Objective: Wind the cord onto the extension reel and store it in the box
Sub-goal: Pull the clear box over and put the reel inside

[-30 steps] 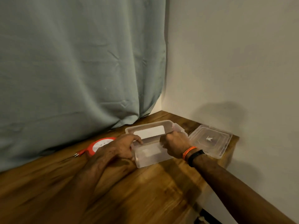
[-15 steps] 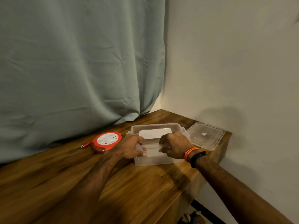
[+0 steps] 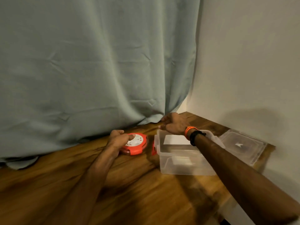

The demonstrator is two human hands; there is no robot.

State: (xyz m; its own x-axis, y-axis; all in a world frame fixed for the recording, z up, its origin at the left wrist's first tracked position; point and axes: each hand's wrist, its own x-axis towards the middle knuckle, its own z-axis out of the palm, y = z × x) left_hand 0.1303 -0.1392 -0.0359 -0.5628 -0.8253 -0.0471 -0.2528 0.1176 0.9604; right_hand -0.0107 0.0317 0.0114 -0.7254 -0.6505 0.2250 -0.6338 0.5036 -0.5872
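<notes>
- head view: our left hand (image 3: 117, 139) grips the red extension reel (image 3: 136, 144) on the table (image 3: 146, 192), fingers curled at its far edge and thumb across its white face.
- our right hand (image 3: 174, 123) hangs above the far left corner of the clear box (image 3: 183, 155), fingers loosely curled, holding nothing.
- box sits open just right of the reel, apart from it; its lid (image 3: 243, 146) lies further right.
- we cannot make out the cord.
</notes>
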